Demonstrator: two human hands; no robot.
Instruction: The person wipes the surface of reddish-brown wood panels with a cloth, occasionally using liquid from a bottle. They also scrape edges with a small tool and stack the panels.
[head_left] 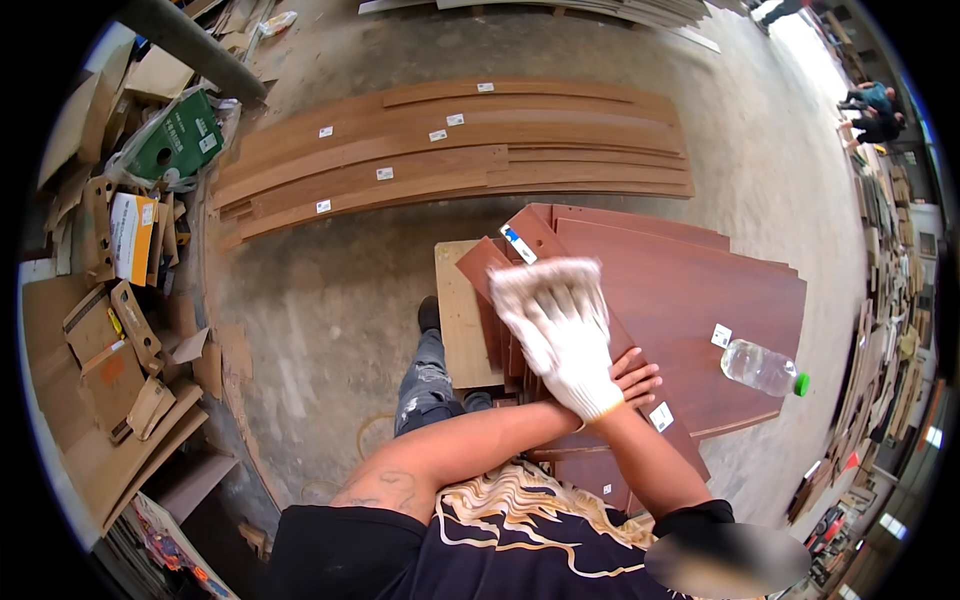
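My right hand [568, 335] wears a white knit glove and is over the top reddish-brown board [618, 335]. It grips a soiled whitish cloth [545, 278], blurred by motion, possibly another glove. Bare and with fingers spread, my left hand [636, 380] rests on the boards beneath my right wrist, which hides most of it. My forearms cross there. Under the narrow top board lie wider reddish-brown panels [690, 290] in a stack. One end of the narrow board has a blue-and-white label [518, 244].
A clear bottle with a green cap [760, 368] lies on the panels' right side. A pale wood board [458, 310] sits left of the stack. Long brown planks [440, 150] lie beyond. Cardboard [115, 385] and a green box [180, 140] crowd the left. People [875, 112] are far right.
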